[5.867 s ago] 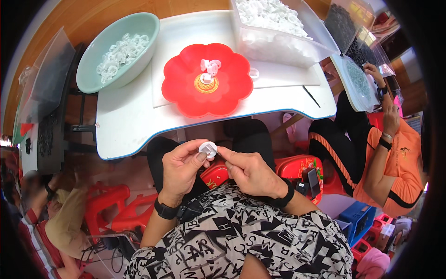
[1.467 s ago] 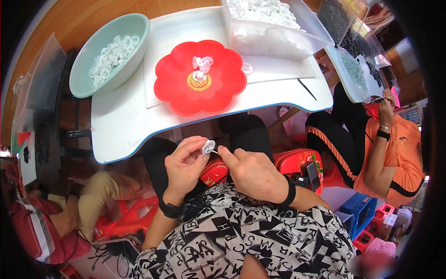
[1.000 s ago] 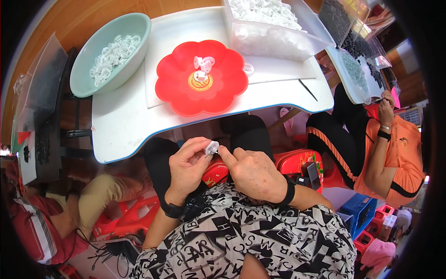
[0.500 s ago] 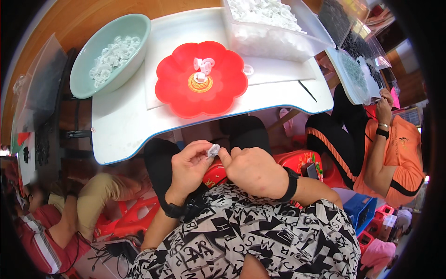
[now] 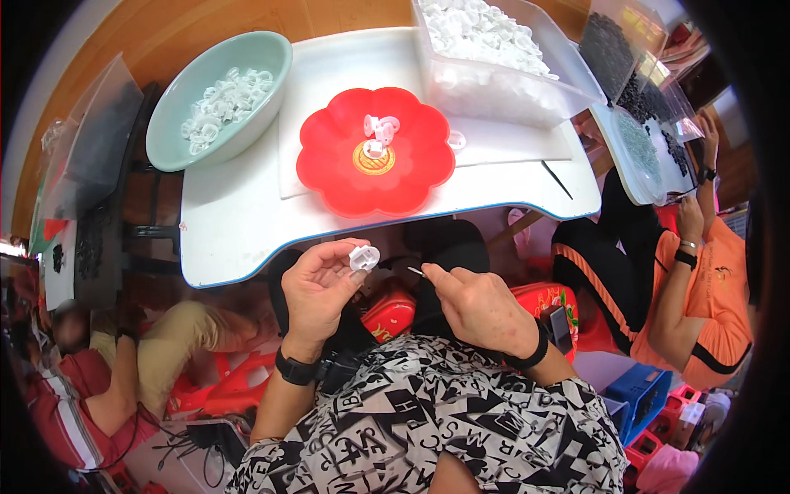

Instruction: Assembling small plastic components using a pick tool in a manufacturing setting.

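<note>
My left hand (image 5: pixel 321 284) pinches a white round plastic part (image 5: pixel 364 258) between thumb and fingers, above my lap and in front of the table edge. To the right of it, my right hand (image 5: pixel 481 305) is closed around a small thin tool (image 5: pixel 416 271). Only the tool's narrow, light tip shows past the fingers, so its exact kind is hidden. Tip and white part are apart. Beyond my hands, a red flower-shaped dish (image 5: pixel 329 177) stands on the white table (image 5: pixel 239 239). Several similar white parts (image 5: pixel 380 132) lie inside it.
A pale green basin (image 5: pixel 276 66) of white parts stands at the left, a clear bin (image 5: pixel 502 103) heaped with more at the back right. A single white part (image 5: pixel 457 140) and a thin black stick (image 5: pixel 557 179) lie on the table. People sit on both sides.
My hands have drawn apart; the right one moved away rightward, and the tool's tip now shows. My left hand has turned the white part so its round face is visible.
</note>
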